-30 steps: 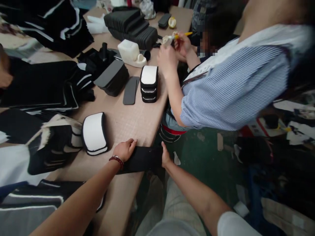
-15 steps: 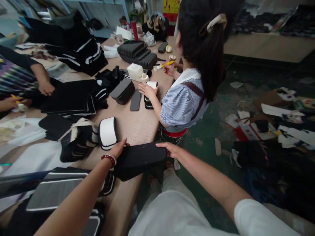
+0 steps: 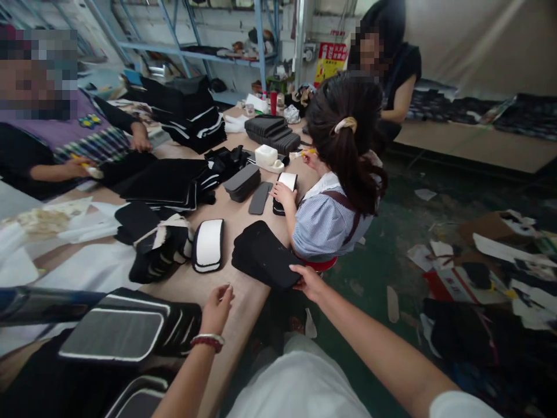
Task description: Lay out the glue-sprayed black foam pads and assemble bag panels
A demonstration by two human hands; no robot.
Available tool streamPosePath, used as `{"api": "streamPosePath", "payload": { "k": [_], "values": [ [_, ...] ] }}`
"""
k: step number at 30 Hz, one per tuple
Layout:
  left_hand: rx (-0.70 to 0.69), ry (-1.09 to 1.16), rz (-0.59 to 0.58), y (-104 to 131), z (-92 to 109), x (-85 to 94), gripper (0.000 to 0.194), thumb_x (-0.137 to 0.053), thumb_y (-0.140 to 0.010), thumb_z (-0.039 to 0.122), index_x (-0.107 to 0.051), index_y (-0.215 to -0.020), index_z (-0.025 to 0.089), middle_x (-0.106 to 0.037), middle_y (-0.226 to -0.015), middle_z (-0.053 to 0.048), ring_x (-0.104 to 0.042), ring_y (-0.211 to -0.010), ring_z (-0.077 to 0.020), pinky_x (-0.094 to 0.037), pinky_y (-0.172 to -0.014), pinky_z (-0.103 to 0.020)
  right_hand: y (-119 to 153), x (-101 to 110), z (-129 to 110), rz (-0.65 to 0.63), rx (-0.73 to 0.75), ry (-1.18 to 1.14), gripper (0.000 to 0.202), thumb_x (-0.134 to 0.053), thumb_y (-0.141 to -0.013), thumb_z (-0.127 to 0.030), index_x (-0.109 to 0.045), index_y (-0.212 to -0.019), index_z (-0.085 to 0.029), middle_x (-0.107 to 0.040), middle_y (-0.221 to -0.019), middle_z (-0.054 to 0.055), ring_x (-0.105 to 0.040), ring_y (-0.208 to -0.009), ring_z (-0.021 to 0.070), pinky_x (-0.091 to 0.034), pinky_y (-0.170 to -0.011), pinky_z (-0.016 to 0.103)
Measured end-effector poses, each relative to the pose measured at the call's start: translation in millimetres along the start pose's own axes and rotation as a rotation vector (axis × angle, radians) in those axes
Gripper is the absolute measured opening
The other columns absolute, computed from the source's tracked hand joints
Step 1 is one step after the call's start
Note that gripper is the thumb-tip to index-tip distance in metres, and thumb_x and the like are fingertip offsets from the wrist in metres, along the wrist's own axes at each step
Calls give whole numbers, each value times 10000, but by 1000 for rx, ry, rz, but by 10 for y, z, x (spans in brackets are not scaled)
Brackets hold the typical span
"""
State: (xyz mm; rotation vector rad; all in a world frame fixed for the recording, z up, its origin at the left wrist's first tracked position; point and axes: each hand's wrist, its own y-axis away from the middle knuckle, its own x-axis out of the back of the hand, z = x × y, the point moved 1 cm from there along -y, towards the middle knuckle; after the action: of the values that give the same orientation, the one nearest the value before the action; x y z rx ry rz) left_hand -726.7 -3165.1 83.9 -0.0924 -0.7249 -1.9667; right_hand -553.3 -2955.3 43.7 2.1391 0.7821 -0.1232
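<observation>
My right hand [image 3: 310, 283] grips the near right end of a stack of flat black rounded pads [image 3: 263, 252], thumb on top and fingers beneath. The stack lies tilted over the table edge, its far end fanned out on the tabletop. My left hand [image 3: 219, 307], with a beaded bracelet at the wrist, hovers over the table without holding anything, its fingers loosely curled and slightly apart. Just beyond it sits a black pad with a white top panel [image 3: 209, 245]. Grey pads with white edges [image 3: 115, 334] are piled to the left of that hand.
A seated co-worker [image 3: 335, 215] beside the table holds a brush and touches a white-topped pad [image 3: 287, 183]. Another person [image 3: 87, 139] works at the left with a brush; a third is behind. Dark grey pad stacks [image 3: 243, 181] and a white container [image 3: 266, 155] stand on the table [image 3: 237, 305].
My left hand has let go of the black stack and drawn back from it. The stack has moved onto the table edge and fanned out, my right hand still on it. The view has lifted.
</observation>
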Motion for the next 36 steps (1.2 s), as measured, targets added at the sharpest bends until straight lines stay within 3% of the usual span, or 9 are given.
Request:
{"api": "streamPosePath", "payload": {
  "k": [5,9,14,19,24,26,29,32,36],
  "values": [
    [293,326,-44,41,-301,-276,383,-574,-773,426,-498,-1054,178,-604,-1068,-139,-655,-830,-188,-525,-658,-312,-66,-351,547,-18,-88,-3,261,-524,-881,-379,-574,-968,-139,-613,-828,12,-590,-669,122,-515,-626,301],
    [335,273,48,-29,-476,-209,422,-576,-777,409,-480,-1112,172,-602,-1019,-110,-644,-791,-164,-516,-642,-292,-18,-407,870,-17,-74,67,257,-566,-857,-343,-569,-1020,-144,-629,-890,27,-609,-728,141,-520,-657,318],
    [326,266,110,-149,-556,-70,438,-558,-795,371,-454,-1169,167,-586,-1033,-115,-635,-785,-153,-519,-633,-271,-25,-394,964,-63,12,183,330,-584,-834,-314,-528,-1119,-158,-641,-1001,65,-633,-821,182,-536,-689,361],
    [327,438,80,-203,-298,-3,452,-535,-802,449,-466,-1169,194,-573,-1080,-126,-641,-827,-180,-545,-662,-320,45,-477,820,-24,307,394,453,-612,-755,-292,-492,-1171,-158,-657,-1018,96,-637,-891,253,-530,-770,425],
    [363,795,-229,-299,162,290,708,-302,-739,748,-570,-1060,178,-646,-952,-146,-654,-820,-279,-541,-696,-483,303,-404,408,-80,804,712,691,-638,-720,-215,-347,-1344,-268,-432,-1373,57,-365,-1280,268,-247,-1104,474],
    [431,750,-294,-355,264,400,716,-343,-707,765,-626,-927,145,-671,-846,-158,-656,-774,-299,-542,-682,-486,337,-314,242,-179,966,840,631,-598,-744,-172,-392,-1330,-283,-399,-1405,37,-290,-1328,263,-178,-1127,494],
    [522,569,-350,-443,307,446,609,-483,-670,723,-648,-771,145,-679,-720,-143,-657,-706,-294,-548,-658,-451,282,-151,55,-348,1135,997,567,-534,-769,-110,-449,-1291,-315,-424,-1398,3,-277,-1340,253,-195,-1113,519],
    [537,439,-357,-532,296,384,561,-523,-650,714,-645,-727,172,-686,-693,-113,-659,-683,-270,-548,-632,-406,207,-2,-47,-478,1224,1110,573,-462,-798,-72,-431,-1302,-345,-417,-1408,-18,-271,-1345,238,-224,-1096,520],
    [502,425,-435,-592,285,267,644,-448,-663,758,-656,-772,158,-693,-721,-117,-661,-695,-259,-545,-621,-382,236,128,-85,-533,1268,1195,573,-398,-839,-59,-396,-1320,-370,-424,-1403,-22,-260,-1350,222,-227,-1089,514]
  ]
}}
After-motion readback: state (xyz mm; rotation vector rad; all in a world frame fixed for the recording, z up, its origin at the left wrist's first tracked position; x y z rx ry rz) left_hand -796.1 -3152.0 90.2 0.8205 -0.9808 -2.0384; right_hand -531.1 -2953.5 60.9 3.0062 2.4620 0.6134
